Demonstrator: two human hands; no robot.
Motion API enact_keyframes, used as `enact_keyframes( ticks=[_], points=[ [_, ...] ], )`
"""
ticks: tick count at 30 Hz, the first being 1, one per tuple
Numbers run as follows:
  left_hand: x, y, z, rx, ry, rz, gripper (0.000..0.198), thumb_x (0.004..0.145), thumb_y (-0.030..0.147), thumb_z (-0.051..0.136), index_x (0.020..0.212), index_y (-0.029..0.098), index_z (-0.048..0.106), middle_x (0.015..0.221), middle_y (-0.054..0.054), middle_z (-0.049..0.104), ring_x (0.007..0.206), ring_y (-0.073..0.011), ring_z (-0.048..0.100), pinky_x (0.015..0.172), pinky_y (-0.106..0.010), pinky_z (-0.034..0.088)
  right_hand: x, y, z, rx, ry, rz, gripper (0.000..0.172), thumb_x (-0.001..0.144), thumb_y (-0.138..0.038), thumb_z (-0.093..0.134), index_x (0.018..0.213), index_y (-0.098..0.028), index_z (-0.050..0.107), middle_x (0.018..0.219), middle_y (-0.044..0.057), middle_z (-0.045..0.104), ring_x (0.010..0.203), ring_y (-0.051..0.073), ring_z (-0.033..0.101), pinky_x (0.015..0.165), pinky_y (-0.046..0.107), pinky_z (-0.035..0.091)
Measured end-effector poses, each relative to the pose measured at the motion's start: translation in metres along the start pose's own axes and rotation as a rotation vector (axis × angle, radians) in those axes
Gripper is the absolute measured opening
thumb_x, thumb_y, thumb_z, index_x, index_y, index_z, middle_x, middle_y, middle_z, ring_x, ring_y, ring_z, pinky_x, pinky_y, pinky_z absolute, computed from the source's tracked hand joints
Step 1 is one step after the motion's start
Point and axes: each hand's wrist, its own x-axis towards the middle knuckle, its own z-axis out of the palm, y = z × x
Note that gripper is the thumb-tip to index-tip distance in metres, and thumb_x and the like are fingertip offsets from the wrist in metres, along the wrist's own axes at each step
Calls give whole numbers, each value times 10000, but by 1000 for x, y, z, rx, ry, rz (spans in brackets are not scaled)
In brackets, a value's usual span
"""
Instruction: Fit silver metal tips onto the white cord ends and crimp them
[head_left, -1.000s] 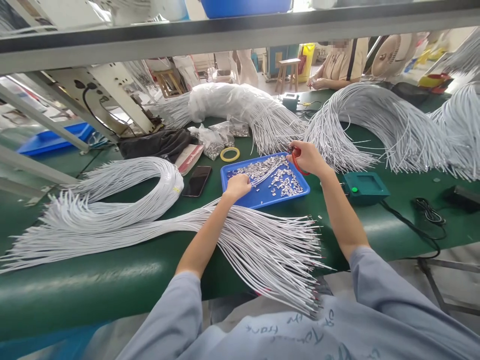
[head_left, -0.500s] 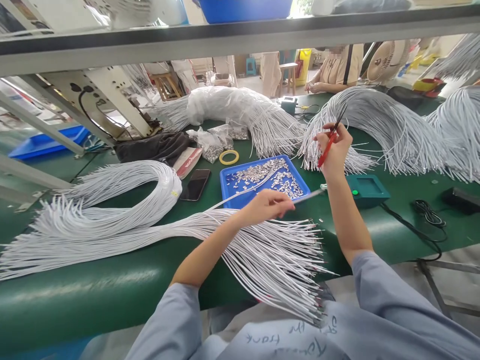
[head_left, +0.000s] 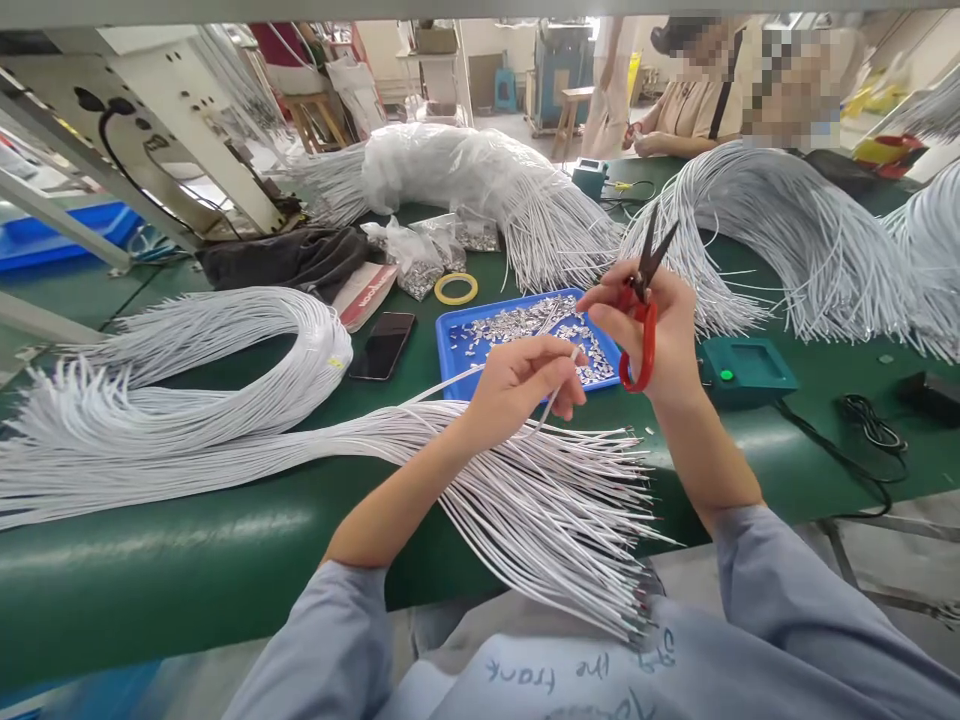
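My left hand (head_left: 525, 385) pinches a single white wire (head_left: 450, 382) lifted from the big fan of white wires (head_left: 525, 500) lying over the table's front edge. My right hand (head_left: 660, 335) holds red-handled scissors (head_left: 639, 320) with the blades pointing up, and its fingertips also meet near the wire's end. Just behind both hands sits a blue tray (head_left: 457, 375) with several small metal terminals. The two hands are close together above the tray's front right corner.
A green box with a button (head_left: 746, 365), black cable (head_left: 862, 425), phone (head_left: 382, 345), tape ring (head_left: 456, 289) and bags of parts (head_left: 420, 265) lie on the green table (head_left: 187, 560). More wire bundles (head_left: 780, 240) fill the back. Another person (head_left: 697, 100) sits across.
My left hand rose from the tray with one wire. My right hand with the scissors swung up and back, then came in next to the left hand. The view tilted down.
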Motion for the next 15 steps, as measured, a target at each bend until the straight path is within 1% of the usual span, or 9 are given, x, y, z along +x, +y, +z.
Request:
enact_keyframes(
  ticks=[2,5,9,11,15],
  points=[
    [2,0,-1,18,32,54,160,896,292,676,845,141,692,702,2,673,512,-70,641,472,-156,540,-5,-6,0,12,-30,-15,197,757,-286,772,869,-281,611,747,-53,713,707,132,698,669,309,547],
    [3,0,-1,71,54,107,150,886,278,685,814,146,698,679,13,628,523,-73,633,470,-164,545,-9,-12,-1,20,-72,-77,181,763,-258,780,865,-270,630,744,-51,723,679,120,689,587,282,506],
    [4,0,-2,201,98,173,199,868,328,707,782,149,687,631,15,608,508,-72,617,493,-166,539,-11,-15,1,10,-106,-119,262,703,-182,829,875,-251,645,735,-55,723,629,95,652,510,249,440],
    [4,1,-2,250,112,206,215,843,348,734,771,152,686,628,17,609,501,-73,615,482,-165,529,-12,-16,2,9,-111,-109,304,671,-151,846,874,-246,641,717,-66,708,619,85,633,514,238,444],
    [4,1,-1,297,145,254,210,786,341,793,757,157,695,614,27,618,471,-66,604,455,-153,509,-14,-16,5,-21,-121,-87,299,670,-151,845,859,-244,633,701,-71,679,613,84,608,562,241,492]
  ],
)
